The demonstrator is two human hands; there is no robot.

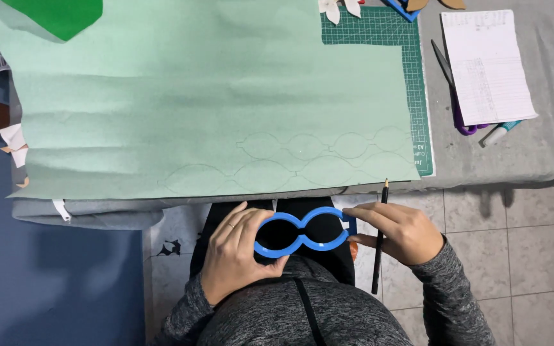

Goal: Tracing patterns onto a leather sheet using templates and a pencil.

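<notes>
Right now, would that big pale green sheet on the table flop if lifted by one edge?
Probably: the pale green sheet looks thin and ripples slightly, so it would likely sag. It seems light for its size, and its near edge overhanging the table should slide easily.

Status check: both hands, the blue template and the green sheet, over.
Left hand and right hand both grip the blue double-loop template over the lap. Right also holds a pencil. Light green sheet flat on table, outlines traced, nothing on them.

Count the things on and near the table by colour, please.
Blue: 1, the double-loop stencil in both hands
Green: 3, light sheet, dark sheet, cutting mat
White: 1, notepad
Purple: 1, scissors
Black: 1, pencil
Total: 7
</notes>
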